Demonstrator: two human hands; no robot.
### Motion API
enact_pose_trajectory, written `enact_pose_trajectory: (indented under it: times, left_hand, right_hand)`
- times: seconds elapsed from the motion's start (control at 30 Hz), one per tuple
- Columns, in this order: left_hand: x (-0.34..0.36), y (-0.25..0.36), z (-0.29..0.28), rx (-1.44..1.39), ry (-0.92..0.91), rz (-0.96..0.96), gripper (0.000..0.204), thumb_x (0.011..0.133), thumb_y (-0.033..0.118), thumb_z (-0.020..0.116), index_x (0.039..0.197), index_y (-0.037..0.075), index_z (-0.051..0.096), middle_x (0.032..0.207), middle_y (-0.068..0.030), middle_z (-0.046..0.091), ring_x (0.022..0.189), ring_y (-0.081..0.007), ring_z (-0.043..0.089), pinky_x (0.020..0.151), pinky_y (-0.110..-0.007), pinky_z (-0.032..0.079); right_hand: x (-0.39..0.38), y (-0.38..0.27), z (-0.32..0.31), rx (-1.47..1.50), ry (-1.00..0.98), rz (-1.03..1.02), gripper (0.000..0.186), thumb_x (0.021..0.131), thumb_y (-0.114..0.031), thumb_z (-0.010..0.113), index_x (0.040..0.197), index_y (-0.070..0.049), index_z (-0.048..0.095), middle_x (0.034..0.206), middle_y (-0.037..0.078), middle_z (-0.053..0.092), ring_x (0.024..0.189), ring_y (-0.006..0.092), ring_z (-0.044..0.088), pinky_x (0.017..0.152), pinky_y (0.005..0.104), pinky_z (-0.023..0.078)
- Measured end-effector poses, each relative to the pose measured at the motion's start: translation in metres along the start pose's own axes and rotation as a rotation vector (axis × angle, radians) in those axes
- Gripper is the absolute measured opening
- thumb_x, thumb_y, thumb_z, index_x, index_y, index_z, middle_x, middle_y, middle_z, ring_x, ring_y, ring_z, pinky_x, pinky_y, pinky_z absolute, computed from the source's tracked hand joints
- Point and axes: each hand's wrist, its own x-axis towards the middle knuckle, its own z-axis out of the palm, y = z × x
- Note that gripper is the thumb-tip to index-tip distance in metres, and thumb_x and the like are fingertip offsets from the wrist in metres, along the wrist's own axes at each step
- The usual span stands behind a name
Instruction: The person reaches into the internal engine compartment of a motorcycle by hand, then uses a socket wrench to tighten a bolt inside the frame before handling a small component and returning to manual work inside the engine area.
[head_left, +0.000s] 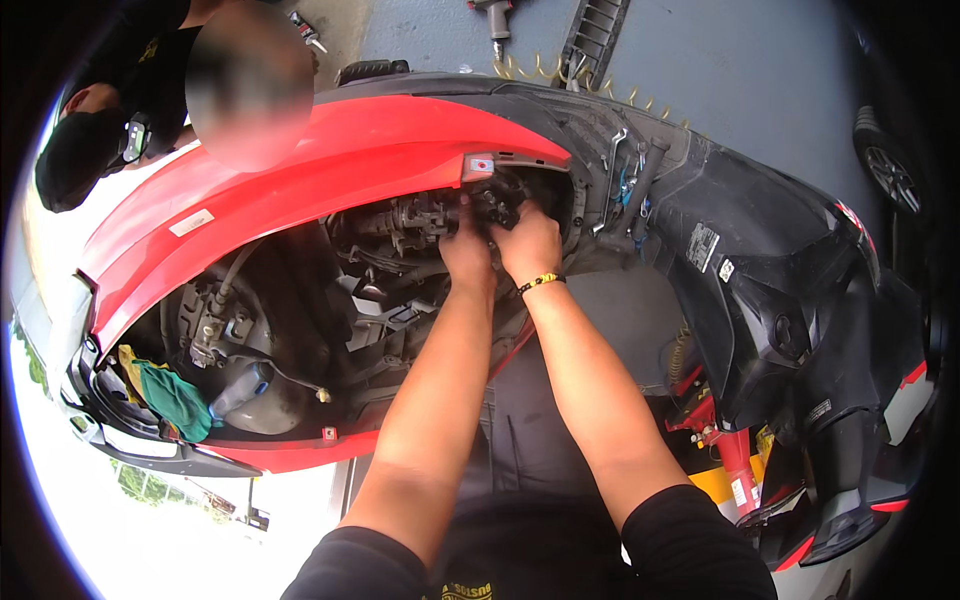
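Observation:
Both of my hands reach into the open engine bay of a red and black scooter [420,120], beside some dark engine parts [400,222]. My left hand [467,252] is in the bay with one finger pointing up along a dark part; its other fingers are mostly hidden. Close on its right, my right hand [530,243], with a black and yellow bracelet at the wrist, has its fingers curled around something in the dark. What the fingers hold is too dark and too covered to make out.
Several wrenches [625,180] lie on the scooter's black floorboard. An impact wrench [495,20] and a coiled yellow air hose [530,70] are on the grey floor beyond. A green cloth [175,398] and a clear bottle [240,392] rest at the tail. Another person [140,90] leans in at upper left.

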Motion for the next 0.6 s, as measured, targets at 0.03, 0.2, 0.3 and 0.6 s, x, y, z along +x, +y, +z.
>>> enact_pose_trajectory:
  times: [0.03, 0.2, 0.3, 0.6]
  left_hand:
    - [0.0, 0.001, -0.002, -0.004, -0.007, 0.034, 0.044, 0.095, 0.029, 0.068, 0.12, -0.006, 0.059, 0.112, -0.0108, 0.066, 0.094, -0.0184, 0.062, 0.081, -0.032, 0.048]
    - [0.004, 0.004, -0.006, -0.005, -0.041, -0.018, 0.047, 0.095, 0.026, 0.066, 0.128, -0.006, 0.055, 0.119, -0.0131, 0.064, 0.099, -0.0225, 0.064, 0.084, -0.037, 0.052]
    - [0.015, -0.004, -0.01, -0.014, -0.048, -0.05, 0.046, 0.096, 0.026, 0.065, 0.126, -0.008, 0.055, 0.119, -0.0135, 0.064, 0.099, -0.0229, 0.063, 0.085, -0.037, 0.051]
    - [0.01, -0.014, -0.005, -0.187, 0.024, -0.05, 0.04, 0.096, 0.022, 0.065, 0.121, -0.009, 0.059, 0.119, -0.0138, 0.065, 0.1, -0.021, 0.063, 0.089, -0.035, 0.049]
  right_hand:
    - [-0.002, -0.002, -0.001, -0.01, -0.003, 0.004, 0.043, 0.075, -0.024, 0.079, 0.105, 0.001, 0.062, 0.099, 0.026, 0.068, 0.097, 0.0429, 0.066, 0.084, 0.0481, 0.054]
    - [-0.002, -0.01, -0.001, -0.057, -0.007, -0.015, 0.044, 0.074, -0.024, 0.08, 0.105, 0.001, 0.063, 0.099, 0.027, 0.068, 0.097, 0.0429, 0.066, 0.085, 0.048, 0.054]
    - [-0.003, -0.012, 0.001, -0.056, 0.031, -0.023, 0.044, 0.074, -0.025, 0.08, 0.105, 0.001, 0.063, 0.099, 0.027, 0.068, 0.098, 0.0426, 0.066, 0.085, 0.0479, 0.054]
    - [-0.009, -0.013, -0.001, -0.032, 0.067, -0.023, 0.042, 0.075, -0.021, 0.079, 0.107, 0.001, 0.062, 0.099, 0.028, 0.068, 0.098, 0.0418, 0.066, 0.084, 0.0472, 0.054]
